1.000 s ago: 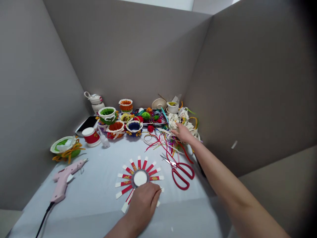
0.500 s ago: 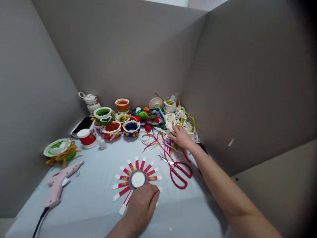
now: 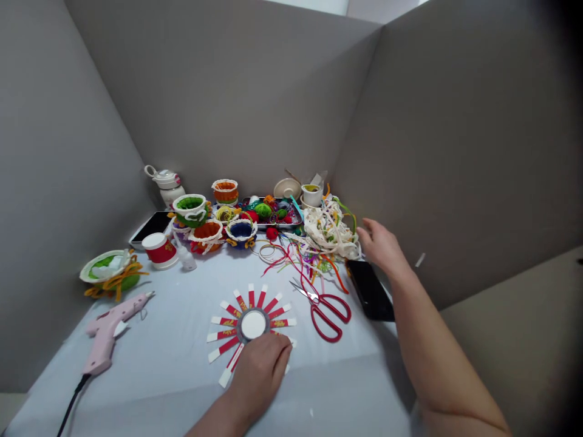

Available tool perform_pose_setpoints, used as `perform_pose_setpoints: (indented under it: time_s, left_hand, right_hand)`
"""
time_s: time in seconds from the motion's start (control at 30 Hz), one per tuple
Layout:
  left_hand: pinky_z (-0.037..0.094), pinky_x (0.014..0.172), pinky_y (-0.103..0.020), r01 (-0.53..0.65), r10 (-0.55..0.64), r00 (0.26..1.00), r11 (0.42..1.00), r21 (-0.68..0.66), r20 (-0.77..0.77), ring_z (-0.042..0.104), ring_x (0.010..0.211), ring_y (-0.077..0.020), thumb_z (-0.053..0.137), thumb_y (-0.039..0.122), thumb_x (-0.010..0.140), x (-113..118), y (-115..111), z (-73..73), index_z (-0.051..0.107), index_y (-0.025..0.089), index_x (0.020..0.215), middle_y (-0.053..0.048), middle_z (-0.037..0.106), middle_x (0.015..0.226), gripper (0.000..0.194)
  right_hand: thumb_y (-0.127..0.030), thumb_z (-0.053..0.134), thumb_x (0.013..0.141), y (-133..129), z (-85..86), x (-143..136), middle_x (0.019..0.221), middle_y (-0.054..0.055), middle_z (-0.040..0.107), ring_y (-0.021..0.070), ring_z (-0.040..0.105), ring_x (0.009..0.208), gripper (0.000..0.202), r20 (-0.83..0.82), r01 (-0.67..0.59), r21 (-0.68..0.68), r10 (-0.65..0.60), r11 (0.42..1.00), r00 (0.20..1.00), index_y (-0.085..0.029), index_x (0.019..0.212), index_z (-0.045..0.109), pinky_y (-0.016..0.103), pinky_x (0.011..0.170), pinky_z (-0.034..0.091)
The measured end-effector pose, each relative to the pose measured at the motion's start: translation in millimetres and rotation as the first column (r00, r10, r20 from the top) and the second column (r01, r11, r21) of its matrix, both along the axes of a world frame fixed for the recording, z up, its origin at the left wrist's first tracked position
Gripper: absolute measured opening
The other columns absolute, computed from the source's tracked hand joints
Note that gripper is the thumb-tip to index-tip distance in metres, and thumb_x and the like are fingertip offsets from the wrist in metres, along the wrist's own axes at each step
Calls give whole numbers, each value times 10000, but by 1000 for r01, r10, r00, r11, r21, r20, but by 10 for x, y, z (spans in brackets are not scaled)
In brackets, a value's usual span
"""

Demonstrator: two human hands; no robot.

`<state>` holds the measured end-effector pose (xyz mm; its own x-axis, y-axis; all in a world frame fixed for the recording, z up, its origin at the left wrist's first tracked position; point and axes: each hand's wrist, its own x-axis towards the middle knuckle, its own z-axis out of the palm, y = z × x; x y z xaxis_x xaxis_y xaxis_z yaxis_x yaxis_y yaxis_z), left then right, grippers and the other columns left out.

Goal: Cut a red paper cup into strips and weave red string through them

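My left hand (image 3: 260, 371) lies closed over the lower right of a paper cup cut into red and white strips (image 3: 228, 346), spread flat like a sun round its white base (image 3: 253, 325). Its curled fingers hide several strips and whatever is in them. At the table's right side, my right hand (image 3: 381, 244) is raised with fingers apart and nothing visible in it. It is beside a heap of white and coloured yarn scraps (image 3: 330, 230), above a black phone (image 3: 368, 291). Red-handled scissors (image 3: 322, 306) lie with blades slightly apart between the hands.
A pink glue gun (image 3: 109, 334) lies at left near a green woven basket (image 3: 109, 273). An uncut red and white cup (image 3: 159, 250) and a small bottle (image 3: 186, 258) stand behind it. Several woven cups (image 3: 207, 237) and a tray of yarn balls (image 3: 277, 226) line the back.
My right hand has left the yarn heap and moved right, uncovering the heap's front and the black phone. My left hand stays on the cut cup.
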<state>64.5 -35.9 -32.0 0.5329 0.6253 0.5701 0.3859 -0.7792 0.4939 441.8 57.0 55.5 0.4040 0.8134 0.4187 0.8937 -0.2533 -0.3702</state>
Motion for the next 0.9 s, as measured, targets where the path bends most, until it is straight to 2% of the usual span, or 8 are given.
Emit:
perform_pose_setpoints:
  time_s: [0.13,0.27,0.43,0.53,0.67,0.8,0.9]
  left_hand:
    - [569,647,-287,8,-8,1000,1000,-2,-5,725,704,-184,441,216,1026,-1,0,-9,634,215,956,-18,747,810,206]
    - [570,652,-292,9,-9,1000,1000,-7,-10,724,709,-187,445,207,1018,-1,-2,-46,638,214,961,-22,748,814,200]
    - [567,648,-290,7,-7,1000,1000,-9,-16,721,700,-186,444,210,1015,3,1,-69,641,216,957,-26,745,810,206]
    - [569,644,-291,10,-11,1000,1000,-18,-21,722,703,-185,438,216,1018,4,1,-68,638,219,951,-22,745,815,211]
    - [574,644,-297,-3,2,1000,999,-32,-31,724,707,-187,432,222,1019,3,1,-87,636,223,942,-19,748,821,219]
    - [578,649,-294,-4,3,1000,999,-32,-30,732,722,-188,433,229,1021,3,5,-110,637,225,942,-20,752,830,218]
    - [576,645,-291,-3,2,999,999,-41,-32,732,725,-188,435,224,1019,6,7,-106,639,222,933,-24,748,825,221]
  right_hand:
    - [-302,428,977,255,170,209,1331,239,654,330,636,1221,500,-12,85,-2,-85,996,996,-51,1379,589,441,1062,468]
    - [-235,473,971,625,229,301,1364,220,639,307,603,1276,462,-21,121,-71,-123,990,992,-64,1384,592,388,1084,446]
    - [-356,617,991,980,177,321,1337,126,626,256,628,1180,375,-48,138,-239,-154,961,987,-160,1312,611,474,1012,520]
    - [-386,636,985,1106,122,306,1297,104,626,236,645,1108,363,-83,139,-351,-179,926,980,-173,1278,620,447,936,564]
    - [-378,644,980,1212,31,250,1288,107,628,235,649,1098,373,-126,146,-452,-225,880,966,-166,1286,614,439,923,570]
    - [-371,659,972,1272,13,217,1292,117,624,238,646,1110,378,-165,172,-441,-267,881,949,-161,1284,617,427,928,566]
    - [-379,646,979,1305,173,278,1292,110,626,240,647,1103,376,-204,185,-359,-271,915,941,-162,1285,616,437,926,568]
